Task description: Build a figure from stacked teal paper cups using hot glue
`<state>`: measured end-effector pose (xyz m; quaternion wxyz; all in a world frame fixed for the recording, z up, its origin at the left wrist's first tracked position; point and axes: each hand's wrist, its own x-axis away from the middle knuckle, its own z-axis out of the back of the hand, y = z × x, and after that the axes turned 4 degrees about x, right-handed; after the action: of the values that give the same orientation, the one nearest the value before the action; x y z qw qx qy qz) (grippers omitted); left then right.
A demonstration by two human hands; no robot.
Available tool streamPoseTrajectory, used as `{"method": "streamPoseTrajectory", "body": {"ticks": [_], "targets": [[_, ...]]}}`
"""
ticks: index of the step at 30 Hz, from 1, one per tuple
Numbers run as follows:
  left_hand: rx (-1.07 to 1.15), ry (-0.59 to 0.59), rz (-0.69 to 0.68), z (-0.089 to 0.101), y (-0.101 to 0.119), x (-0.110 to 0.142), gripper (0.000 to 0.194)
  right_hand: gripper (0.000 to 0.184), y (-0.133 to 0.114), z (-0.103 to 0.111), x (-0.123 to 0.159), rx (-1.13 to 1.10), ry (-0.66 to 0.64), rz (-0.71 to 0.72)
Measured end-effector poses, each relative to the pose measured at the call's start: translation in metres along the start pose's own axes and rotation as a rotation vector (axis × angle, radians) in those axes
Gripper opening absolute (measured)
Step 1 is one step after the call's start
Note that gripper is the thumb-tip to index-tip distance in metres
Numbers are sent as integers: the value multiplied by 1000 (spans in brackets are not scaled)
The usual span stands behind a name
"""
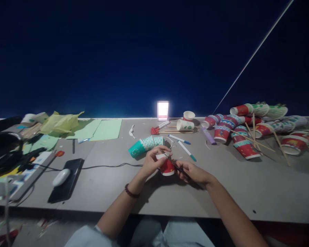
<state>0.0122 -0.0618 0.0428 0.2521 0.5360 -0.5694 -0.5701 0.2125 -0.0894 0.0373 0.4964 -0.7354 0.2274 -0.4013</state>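
1. The round red paper cup [168, 168] is between both hands, over the gray surface [105, 192].
2. The left hand's [153, 160] fingers pinch its white top.
3. The right hand's [192, 171] fingers curl around a thin dark tool [182, 170].
4. Behind, green paper cups [137, 149] lie tucked inside each other.

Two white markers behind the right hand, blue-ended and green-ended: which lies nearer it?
The green-ended marker, just beyond the right hand; the blue-ended marker lies farther back.
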Motion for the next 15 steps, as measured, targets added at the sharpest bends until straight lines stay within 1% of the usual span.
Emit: {"method": "streamPoseTrajectory", "body": {"ticks": [4,7,9,12,14,15], "targets": [[-9,10,30,0,1,0,37,47,1,0,0,-26,38,-15],[-38,12,37,1,3,-1,38,50,1,4,0,-19,29,13],[-45,7,36,1,3,-1,38,51,1,10,1,17,-13,73],[-34,5,33,0,3,-2,36,58,-1,18,3,64,-84,187],[-22,7,32,0,3,-2,35,61,-4,22,6,29,-67,254],[-23,11,27,-1,4,-2,36,62,-5,24,6,-7,-23,286]]}}
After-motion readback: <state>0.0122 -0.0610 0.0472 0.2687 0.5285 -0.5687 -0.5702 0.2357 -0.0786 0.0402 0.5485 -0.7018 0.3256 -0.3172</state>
